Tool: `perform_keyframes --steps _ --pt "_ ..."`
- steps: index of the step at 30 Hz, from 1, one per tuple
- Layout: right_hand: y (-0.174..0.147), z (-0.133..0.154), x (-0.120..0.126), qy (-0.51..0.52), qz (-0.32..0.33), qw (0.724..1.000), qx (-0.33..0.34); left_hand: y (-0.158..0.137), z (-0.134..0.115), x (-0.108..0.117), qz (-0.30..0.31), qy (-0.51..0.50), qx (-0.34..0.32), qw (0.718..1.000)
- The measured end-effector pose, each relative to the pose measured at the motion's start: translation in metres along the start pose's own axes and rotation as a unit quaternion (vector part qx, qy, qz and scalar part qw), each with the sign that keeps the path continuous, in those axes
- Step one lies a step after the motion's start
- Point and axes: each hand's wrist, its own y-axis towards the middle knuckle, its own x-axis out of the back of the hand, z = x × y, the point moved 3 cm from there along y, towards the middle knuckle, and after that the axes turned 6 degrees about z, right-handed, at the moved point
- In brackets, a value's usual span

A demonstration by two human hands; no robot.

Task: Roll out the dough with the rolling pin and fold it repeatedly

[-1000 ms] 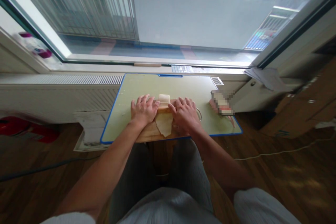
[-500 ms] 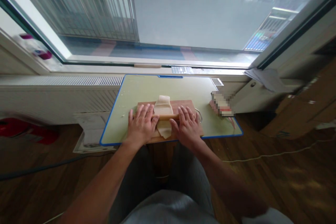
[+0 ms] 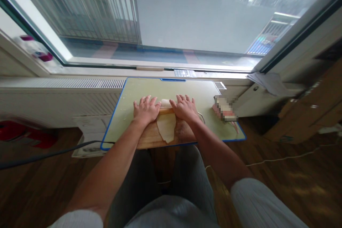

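Note:
My left hand [image 3: 146,109] lies flat with its fingers spread over the left part of a wooden rolling pin [image 3: 166,110]. Over the pin's right part, my right hand [image 3: 186,108] rests with stretched, slightly parted fingers. Only the pin's middle shows between the hands. A long flat strip of dough [image 3: 167,127] runs under the pin, its pointed end towards me and its far end beyond the pin. Beneath the dough is a wooden board [image 3: 149,137], partly covered by my hands and forearms. It lies on a larger pale green board with a blue rim [image 3: 144,86].
A metal ring [image 3: 201,117] shows at the wooden board's right side. Further right lies a partly pixelated package [image 3: 226,108]. A radiator [image 3: 96,94] and window are ahead, a red fire extinguisher [image 3: 24,133] left, and a cardboard box [image 3: 307,107] right.
Both hands have pushed the rolling pin away from me along the dough, towards its far end. More of the dough's near part and the wooden board's near part now shows.

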Motion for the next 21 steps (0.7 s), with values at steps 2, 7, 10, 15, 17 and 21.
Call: perform_keyframes --steps 2,7,10,15,17,21 --pt "-0.009 0.001 0.002 0.000 -0.003 1.000 -0.002 -0.006 -0.001 -0.001 -0.016 0.005 -0.006 1.000" --pt "-0.043 0.004 0.006 -0.005 -0.018 1.000 0.004 -0.028 -0.005 -0.004 -0.034 0.016 -0.021 0.999" --pt "-0.067 0.003 0.004 0.000 -0.025 1.000 0.009 -0.047 -0.006 -0.005 -0.038 0.015 -0.042 0.998" --pt "-0.108 -0.001 -0.012 -0.004 -0.047 0.999 0.001 -0.088 -0.003 -0.014 -0.035 -0.001 -0.070 0.997" --pt "-0.117 -0.002 -0.016 -0.004 -0.054 0.999 0.000 -0.098 -0.001 -0.017 -0.033 0.001 -0.076 0.997" --pt "-0.108 -0.001 -0.013 0.002 -0.040 0.999 0.000 -0.093 -0.001 -0.017 -0.030 0.004 -0.066 0.997"
